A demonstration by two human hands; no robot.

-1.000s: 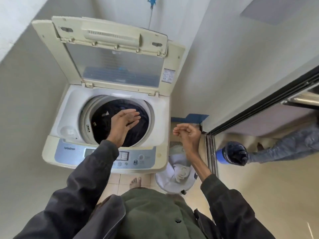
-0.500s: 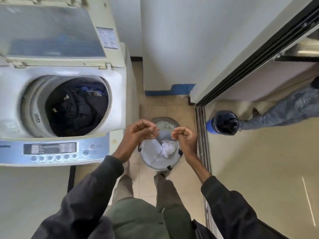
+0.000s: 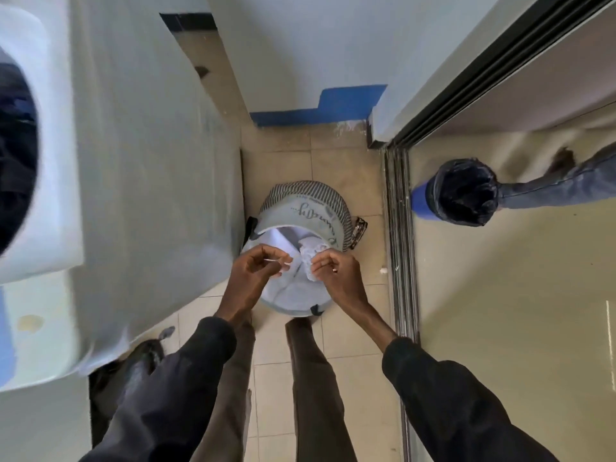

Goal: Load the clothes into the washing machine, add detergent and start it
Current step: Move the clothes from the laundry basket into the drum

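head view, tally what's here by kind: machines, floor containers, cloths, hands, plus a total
white top-loading washing machine: 1
floor containers: 2 (grey fabric laundry basket with striped rim, blue bin with black liner)
crumpled white cloth: 1
bare hands: 2 (left hand, right hand), both pinching the cloth
total: 6

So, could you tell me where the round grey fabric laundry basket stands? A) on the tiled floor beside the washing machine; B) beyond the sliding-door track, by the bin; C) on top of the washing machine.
A: the round grey fabric laundry basket sits on the beige tiled floor beside the white washing machine, left hand and right hand pinching a crumpled white cloth in it.
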